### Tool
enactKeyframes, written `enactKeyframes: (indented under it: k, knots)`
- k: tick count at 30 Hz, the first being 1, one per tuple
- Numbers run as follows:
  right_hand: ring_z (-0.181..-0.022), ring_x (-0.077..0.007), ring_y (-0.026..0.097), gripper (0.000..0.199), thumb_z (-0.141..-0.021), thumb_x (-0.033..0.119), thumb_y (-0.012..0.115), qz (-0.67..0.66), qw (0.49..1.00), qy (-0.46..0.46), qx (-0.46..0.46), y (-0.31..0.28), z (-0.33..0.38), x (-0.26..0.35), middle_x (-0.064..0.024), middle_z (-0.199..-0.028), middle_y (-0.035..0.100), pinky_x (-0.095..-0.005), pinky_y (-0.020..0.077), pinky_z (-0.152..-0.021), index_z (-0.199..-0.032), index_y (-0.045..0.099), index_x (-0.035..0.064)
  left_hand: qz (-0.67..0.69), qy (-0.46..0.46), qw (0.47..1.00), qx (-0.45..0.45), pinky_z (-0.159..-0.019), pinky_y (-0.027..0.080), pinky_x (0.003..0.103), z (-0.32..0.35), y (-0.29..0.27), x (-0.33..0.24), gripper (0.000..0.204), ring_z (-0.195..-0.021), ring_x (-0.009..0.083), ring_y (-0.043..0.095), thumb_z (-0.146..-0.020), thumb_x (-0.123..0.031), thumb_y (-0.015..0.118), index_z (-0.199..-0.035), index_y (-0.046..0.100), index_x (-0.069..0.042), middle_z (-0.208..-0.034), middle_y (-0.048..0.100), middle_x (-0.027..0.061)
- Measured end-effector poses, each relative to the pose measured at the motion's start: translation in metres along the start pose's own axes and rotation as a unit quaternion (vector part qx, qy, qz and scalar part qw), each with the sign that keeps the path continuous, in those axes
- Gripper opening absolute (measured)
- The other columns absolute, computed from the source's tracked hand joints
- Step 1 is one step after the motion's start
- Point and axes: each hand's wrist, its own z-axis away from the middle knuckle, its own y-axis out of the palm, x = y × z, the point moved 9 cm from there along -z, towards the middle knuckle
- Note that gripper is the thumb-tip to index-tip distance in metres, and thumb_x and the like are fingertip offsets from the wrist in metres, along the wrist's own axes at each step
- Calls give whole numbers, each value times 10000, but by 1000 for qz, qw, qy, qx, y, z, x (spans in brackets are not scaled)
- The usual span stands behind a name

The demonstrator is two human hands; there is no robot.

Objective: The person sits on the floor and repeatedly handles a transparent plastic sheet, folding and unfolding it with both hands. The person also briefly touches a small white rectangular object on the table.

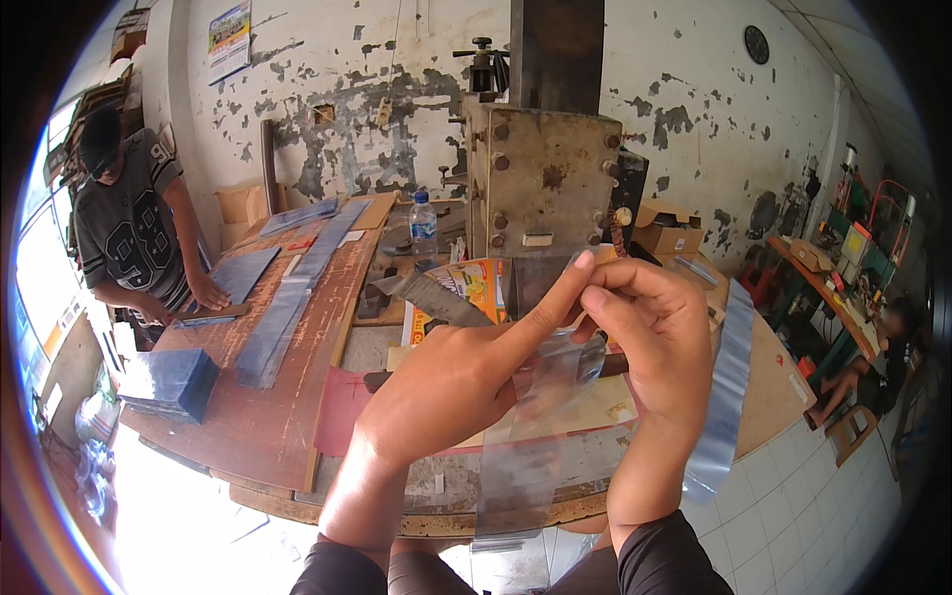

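My left hand point(446, 382) and my right hand point(650, 342) are raised close together above the bench. Between them hangs a strip of clear plastic film point(521, 466), falling past the bench's front edge. My right thumb and fingers are pinched at the film's upper part. The left index finger points out towards the right fingertips, while its other fingers are curled, partly hidden, against the film. Behind the left hand slants a grey, flat, blade-like strip point(446, 297). A dark rod end point(377, 381) shows beside the same hand; whether the hand touches it is hidden.
A heavy metal press point(545, 178) stands straight ahead, with a water bottle point(423, 228) left of it. Film strips point(297, 307) and a bluish stack point(171, 382) lie on the left board. A co-worker point(144, 218) handles sheets there. More film point(722, 397) drapes at right.
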Motion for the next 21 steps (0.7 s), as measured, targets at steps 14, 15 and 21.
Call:
enactKeyframes:
  k: [14,15,21]
  knots:
    - [-875,-127,732,161,-1017,73,716,24,999,20,-12,-2,2,3,-99,-959,781,-274,589,-764,-1081,753,-71,-19,8,1000,-12,-758,634,459,0,-1,-6,1113,-885,391,770,-777,46,804,-1713,264,-218,-1154,793,140]
    - [-870,-124,729,160,-1016,73,717,28,999,22,-15,-3,2,3,-97,-958,780,-273,588,-762,-1079,752,-71,-20,15,1000,-17,-762,636,461,0,0,-6,1110,-888,389,772,-779,48,799,-1713,262,-217,-1157,793,141]
    - [-825,-111,713,137,-1004,53,715,23,999,15,-27,-1,1,1,-80,-926,774,-262,581,-757,-1057,750,-69,-28,-21,999,5,-774,645,469,1,-2,-5,1109,-893,384,778,-780,56,782,-1715,253,-221,-1158,793,144]
